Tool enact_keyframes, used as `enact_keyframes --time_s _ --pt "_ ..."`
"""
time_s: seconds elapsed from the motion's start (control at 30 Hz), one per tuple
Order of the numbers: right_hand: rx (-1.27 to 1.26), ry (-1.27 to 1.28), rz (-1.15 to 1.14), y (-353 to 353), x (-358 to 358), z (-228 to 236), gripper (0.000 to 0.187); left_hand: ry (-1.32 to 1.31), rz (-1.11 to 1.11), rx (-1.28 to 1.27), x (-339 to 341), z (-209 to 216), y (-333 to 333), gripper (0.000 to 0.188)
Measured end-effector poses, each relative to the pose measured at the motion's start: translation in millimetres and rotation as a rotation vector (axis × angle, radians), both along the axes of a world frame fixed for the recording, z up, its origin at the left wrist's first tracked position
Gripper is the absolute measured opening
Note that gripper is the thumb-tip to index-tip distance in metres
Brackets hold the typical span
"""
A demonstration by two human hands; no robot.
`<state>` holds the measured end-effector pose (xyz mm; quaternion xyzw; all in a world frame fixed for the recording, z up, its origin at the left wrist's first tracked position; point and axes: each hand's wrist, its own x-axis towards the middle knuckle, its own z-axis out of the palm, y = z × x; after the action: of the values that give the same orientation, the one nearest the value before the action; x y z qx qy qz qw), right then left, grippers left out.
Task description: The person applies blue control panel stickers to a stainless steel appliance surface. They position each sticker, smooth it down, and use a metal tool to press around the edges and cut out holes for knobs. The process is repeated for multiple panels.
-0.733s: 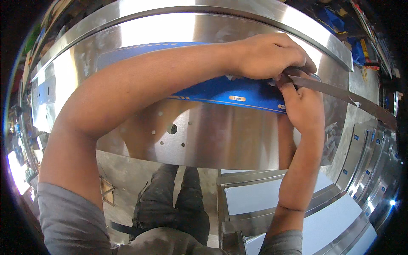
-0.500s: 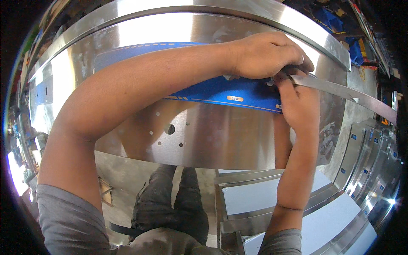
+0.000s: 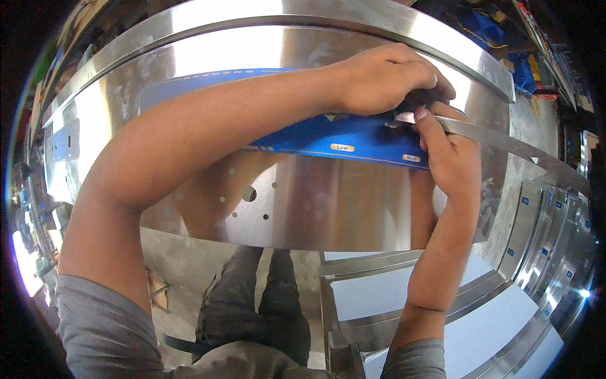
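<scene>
In front of me is a brushed stainless steel panel [image 3: 341, 221] with a blue printed label strip [image 3: 303, 140] on its face. My left hand [image 3: 385, 79] reaches across the label from the left, its fingers curled down and closed, the fingertips hidden in shadow near the label's right part. Close beside it, my right hand [image 3: 451, 151] pinches a long thin silver strip [image 3: 499, 139] between thumb and fingers. One short end of this strip pokes out left of the thumb, by the left fingertips; the rest curves off to the right.
Round holes [image 3: 249, 194] pierce the panel's lower left. A raised steel rim [image 3: 252, 14] runs along its far side. Below right lie steel pieces with white faces [image 3: 372, 297]. Stacked steel panels [image 3: 543, 246] stand at the right, with blue items [image 3: 522, 72] behind.
Both hands have shifted slightly: the left a little leftward, the right a little right and down. A short strip end now shows past my right thumb, and more of the label's right end is uncovered.
</scene>
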<state>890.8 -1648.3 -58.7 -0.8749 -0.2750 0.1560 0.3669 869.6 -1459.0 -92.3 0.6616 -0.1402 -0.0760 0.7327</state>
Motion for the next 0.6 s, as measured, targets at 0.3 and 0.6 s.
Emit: enact_keyframes --time_s 0.3,0.6 --pt "0.097 0.067 0.031 -0.8 -3.3 -3.0 0.025 -0.061 0.025 0.091 -4.6 3.6 -0.5 0.043" --pt "0.200 0.289 0.007 -6.9 -5.8 -1.6 0.016 -0.110 -0.131 0.106 -10.9 -2.3 -1.6 0.045"
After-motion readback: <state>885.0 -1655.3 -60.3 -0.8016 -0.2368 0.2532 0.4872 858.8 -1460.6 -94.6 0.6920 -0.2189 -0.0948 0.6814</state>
